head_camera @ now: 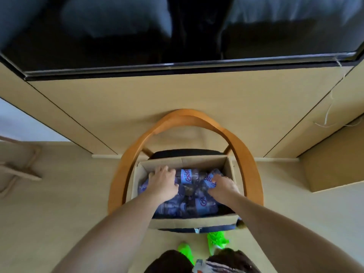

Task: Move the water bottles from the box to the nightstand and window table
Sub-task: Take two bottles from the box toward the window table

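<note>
Left hand (163, 182) fingers spread, curling down over a bottle at the box's left side; grip looks begun, not certain. Right hand (223, 187) fingers bent, pinching at a bottle's blue label. Water bottles (189, 194) lie jumbled on their sides, filling the cardboard box (183, 161), which sits on a wooden chair (244, 154). Judgement: full bottles, moderately heavy, thin plastic yields, labels slick. Best taken round the body or neck, not the label.
</note>
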A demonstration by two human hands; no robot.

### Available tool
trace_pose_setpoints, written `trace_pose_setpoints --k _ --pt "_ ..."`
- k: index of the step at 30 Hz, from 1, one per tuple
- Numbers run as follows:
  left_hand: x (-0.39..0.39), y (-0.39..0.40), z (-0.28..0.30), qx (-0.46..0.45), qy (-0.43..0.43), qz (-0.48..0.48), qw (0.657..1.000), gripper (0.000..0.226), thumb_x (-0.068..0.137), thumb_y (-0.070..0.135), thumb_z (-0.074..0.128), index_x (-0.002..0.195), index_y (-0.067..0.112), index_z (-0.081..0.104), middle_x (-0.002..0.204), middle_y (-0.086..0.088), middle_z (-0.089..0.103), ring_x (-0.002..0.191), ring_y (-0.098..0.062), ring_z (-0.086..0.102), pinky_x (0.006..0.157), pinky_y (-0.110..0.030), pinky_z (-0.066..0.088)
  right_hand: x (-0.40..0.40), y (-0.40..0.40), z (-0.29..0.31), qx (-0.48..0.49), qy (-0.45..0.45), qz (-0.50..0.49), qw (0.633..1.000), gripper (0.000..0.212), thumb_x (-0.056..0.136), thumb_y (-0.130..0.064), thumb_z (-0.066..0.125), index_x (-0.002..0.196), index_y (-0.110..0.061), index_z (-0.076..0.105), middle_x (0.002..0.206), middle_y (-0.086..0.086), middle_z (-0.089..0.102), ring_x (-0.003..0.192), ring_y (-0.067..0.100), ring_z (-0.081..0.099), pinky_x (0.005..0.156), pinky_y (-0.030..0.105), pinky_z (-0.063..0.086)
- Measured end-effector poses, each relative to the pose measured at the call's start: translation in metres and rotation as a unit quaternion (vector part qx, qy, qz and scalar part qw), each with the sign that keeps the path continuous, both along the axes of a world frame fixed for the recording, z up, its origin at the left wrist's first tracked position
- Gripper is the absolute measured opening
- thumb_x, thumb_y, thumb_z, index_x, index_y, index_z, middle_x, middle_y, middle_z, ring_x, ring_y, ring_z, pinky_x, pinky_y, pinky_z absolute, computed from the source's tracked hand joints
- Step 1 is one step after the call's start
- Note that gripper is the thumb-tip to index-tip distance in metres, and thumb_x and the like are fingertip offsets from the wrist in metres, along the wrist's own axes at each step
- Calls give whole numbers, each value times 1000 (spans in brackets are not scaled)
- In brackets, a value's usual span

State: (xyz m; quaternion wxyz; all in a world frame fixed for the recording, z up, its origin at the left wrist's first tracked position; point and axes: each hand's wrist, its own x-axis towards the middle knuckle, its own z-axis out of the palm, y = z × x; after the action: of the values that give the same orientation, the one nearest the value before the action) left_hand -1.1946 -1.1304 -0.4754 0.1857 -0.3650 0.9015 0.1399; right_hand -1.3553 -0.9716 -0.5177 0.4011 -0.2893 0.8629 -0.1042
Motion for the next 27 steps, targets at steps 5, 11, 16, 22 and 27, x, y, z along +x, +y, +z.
trace_pose_setpoints --k 5,11,16,22,27 --pt "-4 9 -31 33 -54 15 998 51 95 42 61 140 19 53 142 -8 52 134 -32 45 112 -52 40 -3 -7 -28 31 -20 42 998 51 88 -34 63 138 -25 59 137 10 62 124 30 59 98 36 53" --pt "8 9 -73 77 -101 13 992 46 93 41 63 133 18 57 137 -8 53 131 -32 45 107 -47 42 12 -17 -61 74 -33 71 994 43 86 -32 69 128 -22 64 130 9 65 120 30 61 94 34 52" --pt "32 0 -113 125 -97 -10 987 59 88 30 68 143 18 50 143 -7 51 134 -31 43 109 -41 40 40 -20 -92 123 37 208 970 63 81 -24 67 141 -24 50 140 10 50 132 33 45 108 40 43" --pt "62 -6 -143 151 -110 -85 979 82 77 13 75 151 19 41 145 -6 44 133 -32 41 109 -45 44 66 -35 -119 120 129 386 906 61 89 -16 57 148 -20 41 142 16 41 128 38 40 102 51 39" --pt "64 -12 -159 122 -100 -134 978 84 79 1 71 151 23 34 144 -9 34 126 -38 42 98 -50 51 75 -53 -129 129 143 423 886 55 90 -21 58 143 -18 46 141 14 41 129 40 35 100 55 39"
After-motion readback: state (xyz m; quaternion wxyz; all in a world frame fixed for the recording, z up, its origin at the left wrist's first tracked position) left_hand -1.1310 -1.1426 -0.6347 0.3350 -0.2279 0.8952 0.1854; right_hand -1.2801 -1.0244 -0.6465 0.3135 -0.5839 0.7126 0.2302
